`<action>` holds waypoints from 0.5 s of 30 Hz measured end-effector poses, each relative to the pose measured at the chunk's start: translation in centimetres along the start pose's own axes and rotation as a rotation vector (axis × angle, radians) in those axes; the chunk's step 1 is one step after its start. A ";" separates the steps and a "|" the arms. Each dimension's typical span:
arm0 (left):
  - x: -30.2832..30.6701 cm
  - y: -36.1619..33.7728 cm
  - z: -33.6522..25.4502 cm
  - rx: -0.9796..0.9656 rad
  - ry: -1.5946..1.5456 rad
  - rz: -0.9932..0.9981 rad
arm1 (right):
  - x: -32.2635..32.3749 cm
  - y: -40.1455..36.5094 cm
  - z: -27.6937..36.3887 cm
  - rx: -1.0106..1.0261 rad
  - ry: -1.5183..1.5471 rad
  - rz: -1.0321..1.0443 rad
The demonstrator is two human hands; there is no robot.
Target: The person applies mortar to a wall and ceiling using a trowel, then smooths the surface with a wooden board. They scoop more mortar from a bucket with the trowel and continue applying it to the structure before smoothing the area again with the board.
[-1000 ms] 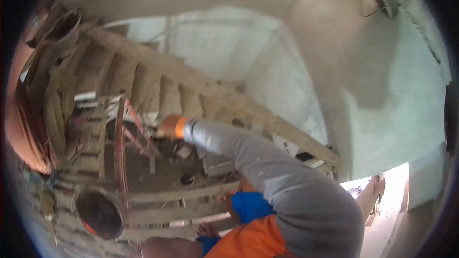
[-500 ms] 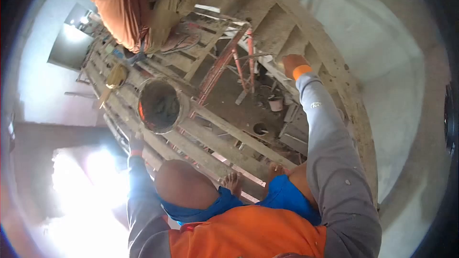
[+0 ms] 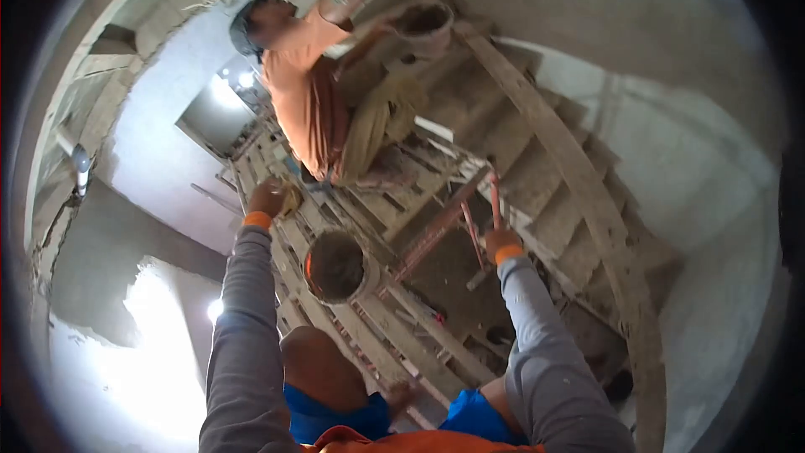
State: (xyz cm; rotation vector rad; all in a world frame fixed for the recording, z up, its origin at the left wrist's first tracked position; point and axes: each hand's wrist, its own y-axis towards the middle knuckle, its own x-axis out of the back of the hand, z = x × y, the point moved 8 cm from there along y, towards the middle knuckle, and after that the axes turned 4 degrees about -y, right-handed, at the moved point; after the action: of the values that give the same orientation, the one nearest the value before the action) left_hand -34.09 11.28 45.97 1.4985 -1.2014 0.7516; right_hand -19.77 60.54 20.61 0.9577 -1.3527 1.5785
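My left hand [image 3: 267, 199], orange cuff at the wrist, reaches far forward over the planks. Its fingers close at the edge of a yellowish-tan object [image 3: 292, 200] whose kind I cannot tell. My right hand [image 3: 503, 240] is fisted at a red scaffold pole [image 3: 495, 201], which runs into it from above. Between my arms stands a round bucket [image 3: 366, 282] with grey mortar [image 3: 337, 267] inside, resting on the planks in front of my knee.
A crouching person [image 3: 306, 109] in orange works ahead, one hand at another bucket [image 3: 423, 21]. The plank platform [image 3: 402, 319] has gaps between boards and a drop beside it on the right. Concrete stairs [image 3: 545, 184] with a long board [image 3: 579, 176] rise at right.
My left hand has moved forward from beside the bucket to the tan object. The right hand has left the stair edge for the red pole. My view has tilted up, showing more of the person.
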 end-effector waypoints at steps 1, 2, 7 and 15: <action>0.0 0.4 -2.6 -0.024 0.010 0.002 | 0.0 -0.6 -0.6 -0.012 0.034 -0.007; 0.0 0.4 -4.7 -0.048 0.024 0.015 | -0.3 -1.0 -1.1 -0.014 0.050 0.009; -5.3 -0.5 -7.7 -0.103 0.285 0.372 | -5.4 1.8 -6.8 -0.057 -0.020 -0.045; -19.9 -4.5 8.7 -0.064 0.405 0.882 | -4.3 -4.5 -11.8 -0.155 -0.138 -0.090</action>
State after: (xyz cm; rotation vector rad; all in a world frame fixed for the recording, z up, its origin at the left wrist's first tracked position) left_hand -37.00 8.88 24.13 0.6524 -1.5300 1.4915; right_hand -14.43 72.10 16.70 1.0327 -1.4824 1.3404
